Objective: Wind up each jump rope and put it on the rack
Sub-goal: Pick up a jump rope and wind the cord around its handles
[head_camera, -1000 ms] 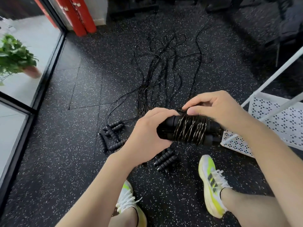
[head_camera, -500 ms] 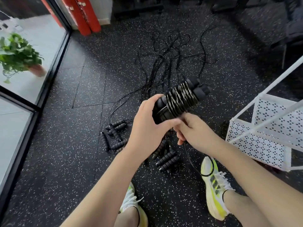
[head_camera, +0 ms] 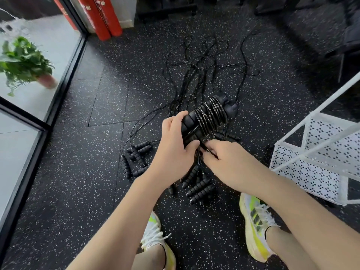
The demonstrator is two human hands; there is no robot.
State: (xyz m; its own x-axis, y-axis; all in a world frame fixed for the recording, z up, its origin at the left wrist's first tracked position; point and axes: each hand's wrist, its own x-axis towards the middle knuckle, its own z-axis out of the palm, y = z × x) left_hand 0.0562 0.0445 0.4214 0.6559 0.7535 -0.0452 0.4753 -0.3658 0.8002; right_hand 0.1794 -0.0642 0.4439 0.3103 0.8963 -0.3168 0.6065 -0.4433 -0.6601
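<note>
A black jump rope (head_camera: 209, 115) has its cord wound in many turns around its two handles, which are held together and tilted up to the right. My left hand (head_camera: 175, 147) grips the lower end of the handles. Just below the bundle, my right hand (head_camera: 228, 162) pinches the loose end of the cord. Several other black jump rope handles (head_camera: 136, 158) lie on the floor beneath my hands, more handles (head_camera: 198, 190) nearer my feet, and their tangled cords (head_camera: 202, 69) stretch away ahead. The white perforated rack (head_camera: 319, 152) stands at the right.
Speckled black rubber floor (head_camera: 93, 172) all around. A glass wall with a black frame (head_camera: 48, 114) runs along the left, a potted plant (head_camera: 25, 63) behind it. Red cylinders (head_camera: 103, 18) stand at the back left. Dark furniture (head_camera: 341, 41) sits at the back right. My shoes (head_camera: 255, 225) are below.
The wound bundle turned from lying level to tilting up to the right. My right hand went from on top of the coils to below them and now pinches the cord's end.
</note>
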